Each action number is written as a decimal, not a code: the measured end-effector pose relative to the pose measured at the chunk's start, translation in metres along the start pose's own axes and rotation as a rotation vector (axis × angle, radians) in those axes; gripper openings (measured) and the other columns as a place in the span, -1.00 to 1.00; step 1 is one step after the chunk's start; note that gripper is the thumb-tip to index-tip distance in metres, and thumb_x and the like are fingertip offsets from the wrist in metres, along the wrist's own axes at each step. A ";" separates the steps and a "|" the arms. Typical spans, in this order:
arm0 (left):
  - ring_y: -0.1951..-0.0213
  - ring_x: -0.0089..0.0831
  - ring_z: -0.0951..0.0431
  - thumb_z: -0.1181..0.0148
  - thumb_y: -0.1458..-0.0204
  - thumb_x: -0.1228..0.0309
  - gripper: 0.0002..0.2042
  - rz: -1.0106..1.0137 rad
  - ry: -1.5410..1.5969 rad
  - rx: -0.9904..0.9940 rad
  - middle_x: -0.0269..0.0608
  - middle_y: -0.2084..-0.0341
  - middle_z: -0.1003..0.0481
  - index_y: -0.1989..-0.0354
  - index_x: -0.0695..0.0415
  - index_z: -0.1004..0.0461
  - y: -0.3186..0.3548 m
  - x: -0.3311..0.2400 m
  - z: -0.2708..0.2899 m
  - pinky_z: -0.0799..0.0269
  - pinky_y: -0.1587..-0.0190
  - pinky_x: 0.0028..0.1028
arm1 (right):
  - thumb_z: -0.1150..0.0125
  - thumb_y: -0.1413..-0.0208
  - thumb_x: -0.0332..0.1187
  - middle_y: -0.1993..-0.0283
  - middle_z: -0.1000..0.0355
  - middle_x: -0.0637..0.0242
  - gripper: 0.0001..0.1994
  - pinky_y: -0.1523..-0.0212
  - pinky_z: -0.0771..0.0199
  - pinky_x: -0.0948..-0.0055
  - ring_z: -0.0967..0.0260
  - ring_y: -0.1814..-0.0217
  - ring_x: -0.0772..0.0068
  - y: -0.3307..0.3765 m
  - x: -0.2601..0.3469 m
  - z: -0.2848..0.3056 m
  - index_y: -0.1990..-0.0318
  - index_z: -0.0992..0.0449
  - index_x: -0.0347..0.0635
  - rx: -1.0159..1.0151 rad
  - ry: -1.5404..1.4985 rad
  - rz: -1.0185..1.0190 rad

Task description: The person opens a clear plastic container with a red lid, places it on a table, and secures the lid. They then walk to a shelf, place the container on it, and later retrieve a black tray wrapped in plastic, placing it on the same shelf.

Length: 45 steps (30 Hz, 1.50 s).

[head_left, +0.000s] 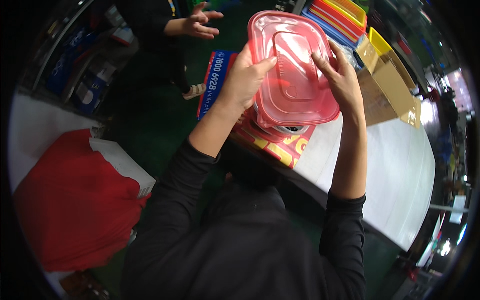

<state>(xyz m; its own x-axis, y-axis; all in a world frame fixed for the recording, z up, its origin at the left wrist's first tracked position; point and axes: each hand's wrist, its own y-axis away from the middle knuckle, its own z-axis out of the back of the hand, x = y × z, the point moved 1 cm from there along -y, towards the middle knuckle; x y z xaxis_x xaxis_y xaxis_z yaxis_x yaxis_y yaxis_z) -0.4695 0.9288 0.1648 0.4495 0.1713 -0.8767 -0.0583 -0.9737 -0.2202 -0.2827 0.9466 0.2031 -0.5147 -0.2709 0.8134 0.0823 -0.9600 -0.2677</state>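
Both my hands hold up a food container with a translucent pink-red lid (295, 102), its top facing me. My left hand (245, 75) grips the left edge, thumb lying on the lid. On the opposite edge my right hand (342, 75) is closed, its thumb also on top and its other fingers partly hidden behind. Just below the lid, another rounded container (275, 134) with a reddish rim shows in part; whether it touches the held one I cannot tell. Under it lies a red and yellow printed sheet (285, 152) at the table's corner.
A white table (395, 170) stretches to the right, bearing an open cardboard box (387, 92). Stacked coloured plastic baskets (340, 20) stand behind. Another person's hand (201, 22) reaches in at upper left. A red cloth (75, 200) drapes over something white at left.
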 end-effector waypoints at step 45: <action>0.54 -0.17 -0.50 -0.02 -0.04 0.39 -0.69 -0.083 -0.837 -0.055 0.03 0.63 -0.43 0.07 0.30 -0.33 0.146 0.374 -0.216 -0.33 0.48 -0.28 | 0.12 -0.22 -0.30 0.14 -0.39 0.24 -0.74 0.11 -0.36 0.44 -0.35 0.13 0.42 0.256 -0.351 0.206 0.10 -0.36 -0.30 -0.494 -0.828 -0.957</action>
<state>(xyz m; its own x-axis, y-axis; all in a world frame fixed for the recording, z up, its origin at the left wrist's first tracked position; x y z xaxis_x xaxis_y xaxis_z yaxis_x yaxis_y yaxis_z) -0.1168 0.8184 -0.1028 -0.3604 0.2761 -0.8910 -0.0011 -0.9553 -0.2956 0.0952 0.7815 -0.0448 0.4767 0.3513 0.8058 -0.4167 -0.7168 0.5590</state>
